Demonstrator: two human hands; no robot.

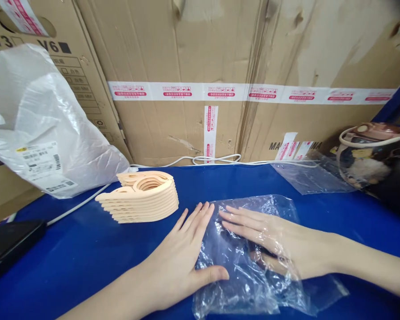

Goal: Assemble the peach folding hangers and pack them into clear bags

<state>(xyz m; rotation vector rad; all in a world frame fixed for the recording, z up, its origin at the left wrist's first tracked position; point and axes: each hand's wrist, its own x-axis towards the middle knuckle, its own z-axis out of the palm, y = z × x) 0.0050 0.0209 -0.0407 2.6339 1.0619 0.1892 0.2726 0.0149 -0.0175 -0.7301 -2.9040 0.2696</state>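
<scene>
Your left hand [178, 264] lies flat, fingers stretched out and nearly together, along the left edge of the clear bag [240, 293], with the thumb spread across the film; it grips nothing. Your right hand [283, 240] comes in from the right with its fingers straight and pointing left, and it shows through the film, which covers the fingers and part of the back of the hand. It too is unclenched, though you cannot tell here whether the thumb pinches a fold. The bag lies crumpled and shiny on the blue table [86, 266], in front of you and right of the middle, a loose corner sticking out below your right wrist. Just beyond your left fingertips, to the left and apart from them, sits the stack [146, 206] of beige, curved pieces, layered one on another. Behind it on the left leans a white bag [50, 124] with a printed label. A black device [11, 249] lies at the left edge, a white cable [76, 204] beside it. Along the back stand taped cartons [180, 133]. At the far right, a second clear bag [306, 178] lies near a brown-topped container [370, 155].
</scene>
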